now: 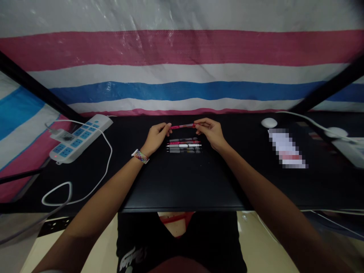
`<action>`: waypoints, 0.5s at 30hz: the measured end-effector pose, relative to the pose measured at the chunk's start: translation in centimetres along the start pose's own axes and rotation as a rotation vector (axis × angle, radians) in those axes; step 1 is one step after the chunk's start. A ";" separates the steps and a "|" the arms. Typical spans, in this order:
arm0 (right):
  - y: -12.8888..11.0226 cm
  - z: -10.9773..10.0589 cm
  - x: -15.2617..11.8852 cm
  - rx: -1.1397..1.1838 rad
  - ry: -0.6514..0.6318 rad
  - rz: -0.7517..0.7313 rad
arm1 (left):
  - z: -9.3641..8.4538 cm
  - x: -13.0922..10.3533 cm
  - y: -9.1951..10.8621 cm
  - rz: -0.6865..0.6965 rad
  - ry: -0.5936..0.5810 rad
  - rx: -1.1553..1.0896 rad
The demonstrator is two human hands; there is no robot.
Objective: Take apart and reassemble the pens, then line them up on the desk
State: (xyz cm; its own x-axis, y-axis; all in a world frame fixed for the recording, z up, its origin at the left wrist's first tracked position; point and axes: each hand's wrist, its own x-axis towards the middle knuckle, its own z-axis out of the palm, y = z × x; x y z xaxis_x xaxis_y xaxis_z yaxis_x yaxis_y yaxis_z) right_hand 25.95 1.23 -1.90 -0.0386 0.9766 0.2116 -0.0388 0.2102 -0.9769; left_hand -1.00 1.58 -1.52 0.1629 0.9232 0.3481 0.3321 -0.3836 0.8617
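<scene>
A red pen (183, 126) with a clear middle section lies level between my two hands, just above the far part of the black table. My left hand (157, 137) pinches its left end between thumb and fingers. At its right end, the fingers of my right hand (211, 132) are closed on it. Just nearer to me, a white pen (186, 145) and a red-and-dark pen (182, 142) rest side by side on the table. Faint pen shapes around them look like reflections in the glossy surface, though I cannot be sure.
A white power strip with blue sockets (82, 138) stands at the left, its white cable (107, 167) looping over the black table (182, 185). At the right are a white rounded object (269, 123) and a blurred-out packet (287, 149). A striped sheet (182, 91) hangs behind.
</scene>
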 end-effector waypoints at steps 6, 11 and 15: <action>-0.2 0.0 0.0 0.030 0.024 0.028 | 0.1 0.0 -0.2 0.046 -0.015 -0.166; -0.4 0.2 -0.3 -0.003 0.025 0.009 | -0.1 -0.1 0.5 0.019 -0.067 -0.103; -0.6 0.5 -0.5 -0.001 0.005 -0.001 | -0.1 -0.2 0.8 0.017 -0.049 -0.050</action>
State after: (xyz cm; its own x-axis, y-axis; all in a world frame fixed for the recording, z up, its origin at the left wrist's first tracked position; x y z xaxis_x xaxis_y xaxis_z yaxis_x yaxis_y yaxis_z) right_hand 25.51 0.62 -1.40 -0.0337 0.9767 0.2120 -0.0380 0.2107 -0.9768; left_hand -0.87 1.15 -0.89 0.2138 0.9137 0.3457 0.2822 -0.3966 0.8735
